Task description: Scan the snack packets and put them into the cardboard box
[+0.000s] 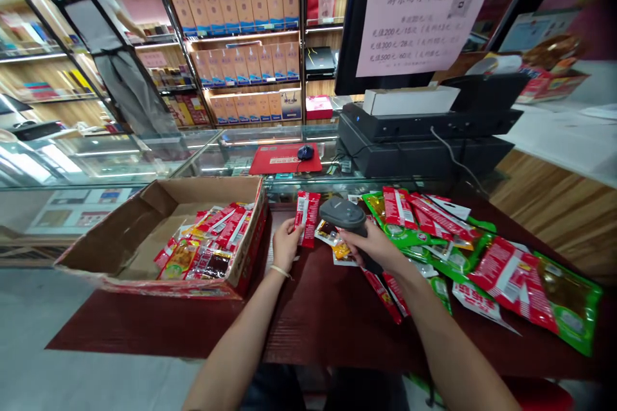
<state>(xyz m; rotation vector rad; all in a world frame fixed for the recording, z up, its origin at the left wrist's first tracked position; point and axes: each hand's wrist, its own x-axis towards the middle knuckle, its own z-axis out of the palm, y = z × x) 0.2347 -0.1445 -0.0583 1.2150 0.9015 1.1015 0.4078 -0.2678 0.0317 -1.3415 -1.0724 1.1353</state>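
My left hand (286,245) pinches a small red snack packet (307,210) upright above the dark red table. A dark grey barcode scanner (343,214) is gripped in my right hand (371,243), its head level with the packet and close to its right side. To the left stands an open cardboard box (250,257), with several red and yellow snack packets (212,237) heaped in its right half. Right of the scanner, red and green snack packets (515,282) lie in a loose pile, partly hidden by my right forearm.
A glass counter (216,154) runs behind the table, with a red mouse mat (263,160) and a mouse (305,152). At right stands a cash register (424,148) with a paper sign (419,26). A person (120,58) stands beyond, near shelves of boxes (241,6).
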